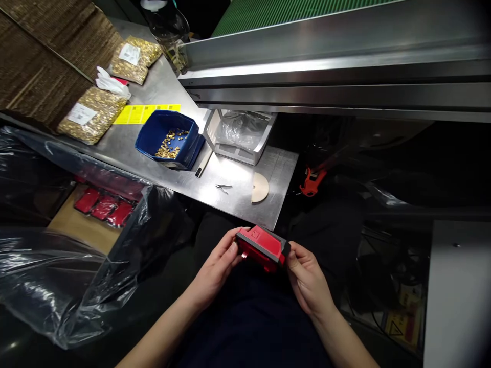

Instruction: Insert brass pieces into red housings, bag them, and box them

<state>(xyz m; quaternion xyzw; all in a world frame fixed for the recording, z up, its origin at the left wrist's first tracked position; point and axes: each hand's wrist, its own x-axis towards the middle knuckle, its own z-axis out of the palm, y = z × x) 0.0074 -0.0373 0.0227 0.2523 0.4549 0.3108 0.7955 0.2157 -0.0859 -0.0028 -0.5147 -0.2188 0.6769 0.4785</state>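
A red plastic housing with black edging is held tilted between both hands, in front of the bench edge. My left hand grips its left end, thumb on the near side. Closed on the opposite end, by a black corner, is my right hand. Beyond the housing, on the metal bench, lie a pale part-round disc and small tweezers-like metal pieces. Further back stands a blue bin with small brass-coloured parts inside.
Left of me, a plastic-lined box holds several red parts. Bags of brass-coloured parts lie at the back left. A grey bin with clear plastic sits under the metal conveyor rail. An orange tool hangs right.
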